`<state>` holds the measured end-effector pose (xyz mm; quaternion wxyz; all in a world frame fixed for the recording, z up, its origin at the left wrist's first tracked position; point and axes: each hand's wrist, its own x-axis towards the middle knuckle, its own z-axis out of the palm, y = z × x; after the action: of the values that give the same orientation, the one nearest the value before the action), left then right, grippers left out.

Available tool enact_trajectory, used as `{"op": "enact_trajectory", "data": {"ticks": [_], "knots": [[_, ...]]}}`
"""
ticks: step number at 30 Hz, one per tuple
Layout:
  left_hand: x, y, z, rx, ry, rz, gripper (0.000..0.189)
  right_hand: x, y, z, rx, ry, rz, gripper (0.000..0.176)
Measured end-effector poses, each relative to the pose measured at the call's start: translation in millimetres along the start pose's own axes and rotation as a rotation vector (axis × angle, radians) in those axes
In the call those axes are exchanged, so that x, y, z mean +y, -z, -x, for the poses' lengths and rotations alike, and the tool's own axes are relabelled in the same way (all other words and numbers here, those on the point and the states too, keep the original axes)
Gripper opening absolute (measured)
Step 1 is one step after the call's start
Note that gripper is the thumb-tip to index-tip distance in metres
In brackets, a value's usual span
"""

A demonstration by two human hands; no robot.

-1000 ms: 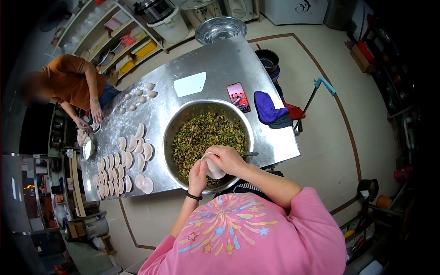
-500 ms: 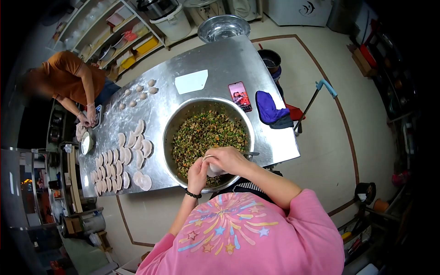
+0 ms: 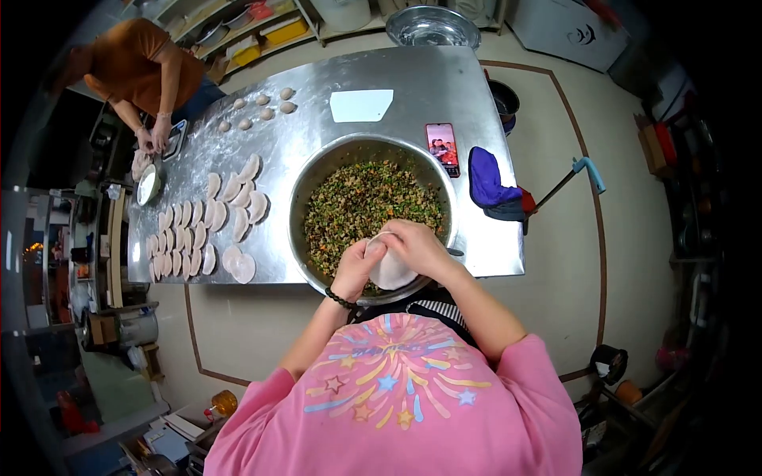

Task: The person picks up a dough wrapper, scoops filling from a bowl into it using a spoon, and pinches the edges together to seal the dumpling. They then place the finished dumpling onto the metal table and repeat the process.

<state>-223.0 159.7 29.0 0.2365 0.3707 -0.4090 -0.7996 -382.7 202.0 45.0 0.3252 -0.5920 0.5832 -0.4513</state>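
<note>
A lit phone [image 3: 442, 149] lies near a purple cloth [image 3: 490, 178], a white appliance [image 3: 559, 33] farther off.

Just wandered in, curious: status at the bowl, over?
Left hand, right hand: both gripping dough wrapper. Held above metal bowl of filling. Nothing visibly in the way.

A shiny metal worktop [image 3: 436, 87] stands on a pale floor [image 3: 548, 166] with brown lines [image 3: 193, 325]. Shelves [image 3: 308, 17] and a white box [image 3: 556, 33] stand behind it.

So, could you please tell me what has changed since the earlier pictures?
The view has turned, so the table appears rotated clockwise. The co-worker's hands, apart at first, have moved closer. The wearer's left hand and right hand still hold the dough wrapper at the bowl; the dumpling rows stayed put.
</note>
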Motion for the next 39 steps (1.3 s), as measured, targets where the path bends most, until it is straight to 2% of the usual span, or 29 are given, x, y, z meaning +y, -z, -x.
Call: {"op": "enact_trajectory", "data": {"ticks": [2,4,6,9,11,12,14,15,16,18,19,20,21,22,23,24,25,27,28,30,32,34,36,38,39], "knots": [[-2.2,2.3,-0.7,-0.009,0.007,-0.04,0.027,-6.8,3.1,-0.9,0.047,-0.142,-0.039,0.019],[-1.9,0.6,-0.8,-0.069,0.017,0.002,0.027,0.2,4.4,-1.9,0.017,-0.113,-0.044,0.019],[-1.5,2.3,1.1,-0.06,0.037,-0.098,0.026,2.8,5.9,-2.3,-0.011,-0.085,-0.051,0.019],[-5.6,2.5,1.1,-0.036,0.021,-0.037,0.033,-4.0,7.0,-3.6,-0.079,-0.176,0.006,0.018],[-7.9,1.7,1.3,0.007,-0.036,-0.034,0.034,-18.3,6.1,-4.2,0.072,0.019,0.077,0.017],[-8.5,3.5,1.0,0.01,-0.039,-0.03,0.034,-20.8,8.2,-5.3,0.067,0.022,0.079,0.017],[-10.2,12.1,0.8,-0.154,0.314,0.682,0.038,-26.6,10.1,-8.2,-0.073,0.458,0.267,0.019],[-26.8,27.3,-8.4,-0.308,0.324,0.984,0.043,-36.3,13.1,-9.3,-0.044,0.496,0.214,0.019],[-22.1,24.0,-9.7,-0.302,0.32,0.987,0.043,-40.7,16.7,-9.6,-0.05,0.498,0.209,0.019],[-11.9,11.0,-12.6,-0.181,0.255,0.953,0.039,-38.2,33.4,-7.9,0.107,0.207,0.188,0.019],[-2.2,6.7,-9.4,-0.323,0.183,0.963,0.04,-32.3,41.1,-8.1,0.075,0.122,0.298,0.017],[6.8,1.7,-5.5,-0.321,0.176,0.967,0.04,-31.4,47.9,-3.3,-0.045,-0.017,0.403,0.02],[15.8,-3.4,-1.8,-0.339,0.116,0.987,0.043,-4.5,41.8,5.5,-0.1,-0.076,0.63,0.018],[24.4,-7.8,1.2,-0.358,0.058,1.005,0.046,14.5,33.7,14.2,-0.1,-0.074,0.63,0.018],[30.6,-11.7,5.0,-0.375,0.002,1.033,0.047,29.8,26.0,23.2,-0.161,-0.046,0.848,0.014],[29.4,-6.9,1.4,-0.376,0.007,1.031,0.047,31.1,22.5,26.5,-0.221,-0.022,1.066,0.011],[25.8,0.9,-4.2,-0.389,0.062,1.0,0.048,33.8,20.4,28.5,-0.22,-0.031,1.066,0.011],[21.2,9.3,-6.5,-0.355,0.108,0.931,0.047,37.9,19.6,27.7,-0.234,0.101,1.179,0.009],[20.0,12.9,-2.6,-0.36,0.118,0.932,0.047,38.8,22.1,26.4,-0.232,0.09,1.182,0.009],[19.6,22.7,9.6,-0.323,-0.041,1.064,0.045,40.3,29.8,21.8,-0.123,0.08,1.224,0.008],[0.3,54.8,11.5,-0.139,0.049,1.006,0.04,43.4,37.8,13.4,-0.073,0.027,1.174,0.007],[-7.8,59.9,18.4,-0.123,0.088,1.018,0.038,49.4,41.3,0.6,0.05,0.026,1.117,0.003],[-12.9,62.0,26.1,-0.015,0.071,0.983,0.038,62.9,32.9,-13.9,0.12,0.042,1.111,0.003],[-11.5,59.4,29.7,-0.039,0.066,1.02,0.039,79.5,19.6,-23.7,0.206,0.09,1.155,0.004],[-11.6,59.1,31.0,-0.045,0.066,0.983,0.039,72.1,10.1,-21.6,0.129,0.043,1.189,0.002]]}}
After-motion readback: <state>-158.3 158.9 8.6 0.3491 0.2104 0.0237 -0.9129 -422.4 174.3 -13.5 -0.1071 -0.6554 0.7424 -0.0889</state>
